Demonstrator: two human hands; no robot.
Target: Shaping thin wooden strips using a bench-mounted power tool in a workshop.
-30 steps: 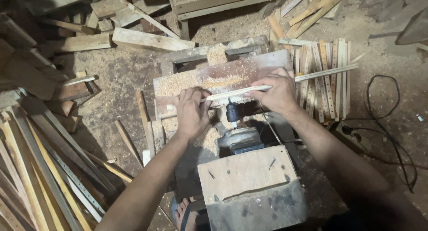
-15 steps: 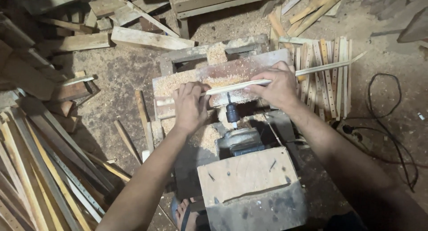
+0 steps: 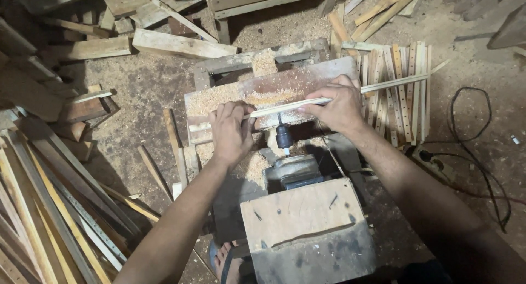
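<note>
- Sawdust lies thick over the work board (image 3: 307, 81), a worn plank set on a rough wooden frame (image 3: 230, 65), and it spills down onto the dirt floor (image 3: 142, 92) around it.
- Across that board runs a thin pale wooden strip (image 3: 383, 85), tilted so that its far end rises to the right and passes over the side pile.
- Left hand (image 3: 231, 132) is closed over the strip's near end, fingers curled down and pressing it onto the board.
- Right hand (image 3: 337, 106) pinches the strip further along, fingertips together on its upper edge, thumb hidden beneath.
- Between the two hands, just below the strip, a dark drill chuck (image 3: 283, 136) points up at it; whether the bit touches the wood I cannot tell.
- Behind the chuck sits the grey motor body (image 3: 293, 171), and nearer the camera a boxy wooden housing (image 3: 304, 213) with a darker, stained front.
- To the right, a row of finished slats (image 3: 402, 92) lies side by side on the floor, several showing lines of small holes.
- A black cable (image 3: 482, 130) loops over the dirt at the far right.
- Long battens (image 3: 49, 207) lean in a stack at the lower left; offcuts and heavier planks (image 3: 175, 43) are scattered along the top.
- A bare foot in a sandal (image 3: 227, 259) shows at the bottom edge.
</note>
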